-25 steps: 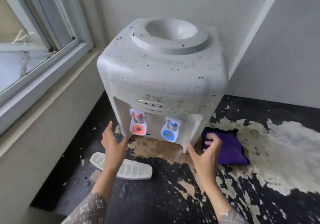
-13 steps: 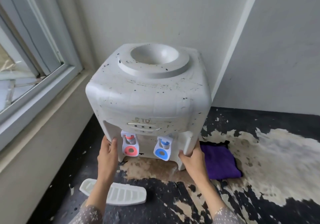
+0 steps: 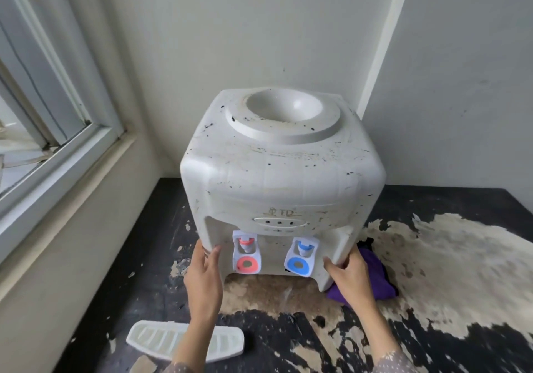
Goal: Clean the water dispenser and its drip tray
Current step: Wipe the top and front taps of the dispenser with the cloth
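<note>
Both hands grasp the front legs of the speckled off-white plastic water dispenser (image 3: 282,176): the left hand (image 3: 203,280) beside the red tap (image 3: 246,254), the right hand (image 3: 350,276) beside the blue tap (image 3: 301,257). The dispenser stands on a worn black floor (image 3: 432,329) (paint flaking). The white slotted drip tray (image 3: 153,339) lies apart, near the left forearm; a purple cloth (image 3: 377,274) sits behind the right hand.

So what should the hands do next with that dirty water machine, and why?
Probably pick up the purple cloth and wipe. Both the left hand and right hand hold the dispenser by its front legs, black specks cover it, and the drip tray already lies apart.
</note>
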Motion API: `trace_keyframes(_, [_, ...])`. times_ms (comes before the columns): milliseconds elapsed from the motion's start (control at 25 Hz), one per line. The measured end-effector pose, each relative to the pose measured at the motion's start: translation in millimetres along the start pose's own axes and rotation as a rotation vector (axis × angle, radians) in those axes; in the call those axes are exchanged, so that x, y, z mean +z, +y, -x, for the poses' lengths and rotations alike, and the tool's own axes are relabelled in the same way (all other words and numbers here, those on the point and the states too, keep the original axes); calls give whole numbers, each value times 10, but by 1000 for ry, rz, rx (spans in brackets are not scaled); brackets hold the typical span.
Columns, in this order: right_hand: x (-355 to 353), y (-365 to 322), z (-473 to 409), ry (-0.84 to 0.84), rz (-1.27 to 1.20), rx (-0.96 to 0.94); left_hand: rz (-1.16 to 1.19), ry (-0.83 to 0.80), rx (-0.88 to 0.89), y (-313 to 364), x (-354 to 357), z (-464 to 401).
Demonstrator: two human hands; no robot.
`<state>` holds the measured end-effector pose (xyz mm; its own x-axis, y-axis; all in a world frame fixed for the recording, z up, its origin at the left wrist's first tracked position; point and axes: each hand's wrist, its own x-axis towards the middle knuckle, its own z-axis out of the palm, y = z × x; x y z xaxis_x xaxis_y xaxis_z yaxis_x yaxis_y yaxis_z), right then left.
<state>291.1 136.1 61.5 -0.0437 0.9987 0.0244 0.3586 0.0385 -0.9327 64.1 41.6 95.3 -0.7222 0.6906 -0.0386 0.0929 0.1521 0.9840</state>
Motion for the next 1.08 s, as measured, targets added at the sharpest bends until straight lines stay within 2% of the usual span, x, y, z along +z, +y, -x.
trace_keyframes(120, [-19, -4, -2, -6, 6, 7, -82, -18, 38, -28, -43, 12])
trace_keyframes(240, [-145, 78, 33, -161, 86, 6, -164, -47, 57, -59, -101, -7])
trace_keyframes(360, [-288, 466, 161, -255, 358, 26, -240, -47, 80, -54, -116, -3])
trace_keyframes(440, [-293, 752, 245, -214, 569, 18, -279, -53, 94, -34, -127, -23])
trace_keyframes(520, [-246, 894, 289, -147, 719, -74, -318, -60, 108, -30, -142, -56])
trace_keyframes(680, [-247, 862, 223, 36, 830, -244, -361, -55, 128, -41, -135, -94])
trace_keyframes(760, [-294, 758, 181, 70, 794, -283, -367, -63, 125, -36, -135, -86])
trace_keyframes(840, [-338, 623, 111, 148, 667, -218, -373, -79, 118, -33, -145, -84])
trace_keyframes(960, [-424, 303, -40, 215, 330, -57, -369, -70, 97, -20, -143, -81])
trace_keyframes(1080, [-624, -56, -189, 214, 113, -82, -305, -186, -1, -23, -235, -136])
